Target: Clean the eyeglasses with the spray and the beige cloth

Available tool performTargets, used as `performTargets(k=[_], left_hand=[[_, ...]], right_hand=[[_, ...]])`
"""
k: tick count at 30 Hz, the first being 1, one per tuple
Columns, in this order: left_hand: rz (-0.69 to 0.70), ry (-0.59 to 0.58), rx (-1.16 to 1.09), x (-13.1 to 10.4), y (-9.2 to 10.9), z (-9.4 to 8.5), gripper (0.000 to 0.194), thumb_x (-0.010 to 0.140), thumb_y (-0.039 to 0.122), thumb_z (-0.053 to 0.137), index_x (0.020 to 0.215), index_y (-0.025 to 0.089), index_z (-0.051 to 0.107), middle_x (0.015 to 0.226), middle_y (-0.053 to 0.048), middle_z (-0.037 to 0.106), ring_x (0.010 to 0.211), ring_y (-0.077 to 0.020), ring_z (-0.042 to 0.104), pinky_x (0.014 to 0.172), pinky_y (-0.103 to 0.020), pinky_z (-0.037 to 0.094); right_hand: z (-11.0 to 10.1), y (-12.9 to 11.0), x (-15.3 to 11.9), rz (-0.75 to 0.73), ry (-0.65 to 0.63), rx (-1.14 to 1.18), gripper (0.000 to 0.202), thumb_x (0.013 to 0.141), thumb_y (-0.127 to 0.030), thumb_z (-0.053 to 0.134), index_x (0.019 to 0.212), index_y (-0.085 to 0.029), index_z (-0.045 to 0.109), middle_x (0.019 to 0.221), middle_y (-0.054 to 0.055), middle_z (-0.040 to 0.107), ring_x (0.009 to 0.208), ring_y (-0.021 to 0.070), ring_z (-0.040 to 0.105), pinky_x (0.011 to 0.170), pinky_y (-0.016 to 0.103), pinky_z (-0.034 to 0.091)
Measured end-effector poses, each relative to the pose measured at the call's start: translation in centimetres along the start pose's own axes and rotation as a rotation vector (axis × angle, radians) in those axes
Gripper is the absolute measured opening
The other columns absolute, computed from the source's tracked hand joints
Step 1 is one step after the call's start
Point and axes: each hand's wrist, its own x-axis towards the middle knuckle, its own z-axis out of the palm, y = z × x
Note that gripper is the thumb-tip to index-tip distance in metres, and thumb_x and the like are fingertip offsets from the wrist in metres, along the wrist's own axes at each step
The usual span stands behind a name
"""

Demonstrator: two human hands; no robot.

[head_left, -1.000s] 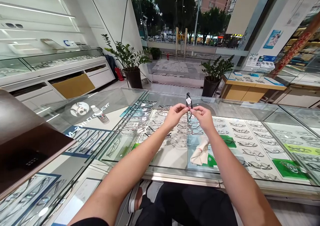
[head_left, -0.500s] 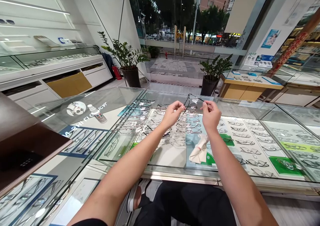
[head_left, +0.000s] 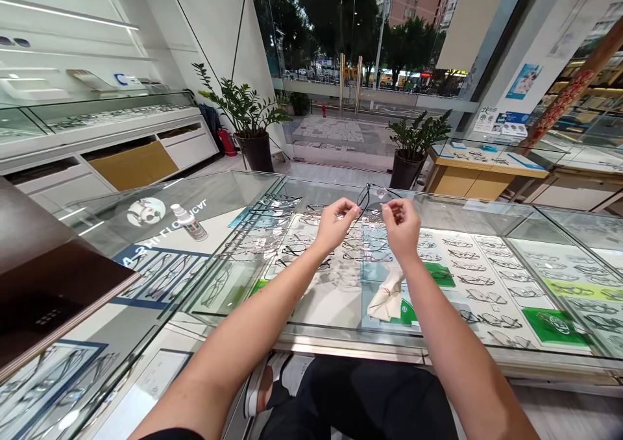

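Left hand (head_left: 335,224) pinches dark-framed glasses (head_left: 368,189) above a glass showcase (head_left: 341,342) — right hand (head_left: 403,227) just beside them.

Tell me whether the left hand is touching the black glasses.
Touching: the head view shows the left hand pinching the black glasses at the edge of the frame.

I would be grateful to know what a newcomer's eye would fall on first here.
Probably the thin black-framed glasses near the centre, pinched in the left hand above the glass-topped display counter, with the right hand close by. Next might come the rumpled cream cloth on the counter, nearer the wearer than the right hand, and the white plastic spray bottle on the glass at the left.
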Motion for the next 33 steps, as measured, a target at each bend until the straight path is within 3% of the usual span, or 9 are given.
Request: performTargets(k=[5,13,17,23,28,30,33], left_hand=[[0.044,-0.055,0.073,-0.7,0.4,0.6,0.028,0.094,0.046,0.065,0.085,0.02,0.069,0.087,-0.004,0.073,0.086,-0.02,0.062,0.086,-0.033,0.048],[0.087,-0.053,0.078,-1.0,0.8,1.0,0.026,0.095,0.044,0.065,0.086,0.02,0.069,0.088,-0.003,0.073,0.087,-0.0196,0.064,0.087,-0.032,0.047],[0.077,0.051,0.014,-0.7,0.3,0.8,0.026,0.095,0.044,0.067,0.086,0.02,0.07,0.091,-0.005,0.075,0.088,-0.0199,0.066,0.087,-0.033,0.048],[-0.048,0.227,-0.253,0.5,-0.3,0.0,0.028,0.086,0.046,0.077,0.087,0.02,0.069,0.102,-0.009,0.08,0.103,-0.0243,0.073,0.096,-0.037,0.052],[-0.081,0.331,-0.298,1.0,-0.2,-0.5,0.027,0.083,0.046,0.079,0.085,0.02,0.069,0.105,-0.01,0.081,0.108,-0.0249,0.073,0.102,-0.039,0.052],[-0.082,0.337,-0.297,1.1,-0.3,-0.5,0.028,0.083,0.046,0.08,0.086,0.02,0.07,0.104,-0.011,0.081,0.108,-0.0252,0.074,0.101,-0.04,0.053],[-0.059,0.333,-0.306,1.1,-0.6,-0.5,0.029,0.082,0.047,0.08,0.088,0.02,0.071,0.105,-0.011,0.082,0.109,-0.0262,0.075,0.101,-0.041,0.054]], right_hand=[[0.6,0.3,-0.5,0.077,-0.185,-0.018,0.033,0.094,-0.052,0.065,0.08,-0.022,0.065,0.063,-0.003,0.054,0.057,0.0129,0.044,0.058,0.028,0.035],[0.8,1.1,-0.4,0.204,-0.195,0.026,0.03,0.09,-0.049,0.066,0.078,-0.021,0.066,0.056,-0.005,0.048,0.054,0.0119,0.038,0.056,0.028,0.031],[0.8,1.5,0.0,0.315,-0.164,0.064,0.029,0.087,-0.046,0.066,0.072,-0.022,0.063,0.053,-0.006,0.05,0.051,0.0115,0.037,0.054,0.028,0.03],[0.5,2.0,1.0,0.495,-0.051,0.318,0.024,0.08,-0.041,0.071,0.068,-0.022,0.062,0.05,-0.006,0.048,0.05,0.0116,0.037,0.052,0.029,0.027],[0.3,1.9,1.2,0.598,-0.003,0.393,0.022,0.075,-0.04,0.074,0.07,-0.022,0.062,0.049,-0.008,0.043,0.05,0.0111,0.03,0.05,0.03,0.022],[0.3,1.8,1.1,0.587,-0.014,0.382,0.026,0.075,-0.043,0.076,0.071,-0.022,0.061,0.051,-0.008,0.042,0.051,0.011,0.031,0.051,0.03,0.022],[0.4,1.7,0.9,0.455,0.036,0.322,0.03,0.077,-0.047,0.077,0.079,-0.023,0.059,0.057,-0.009,0.042,0.053,0.0109,0.032,0.053,0.029,0.026]])
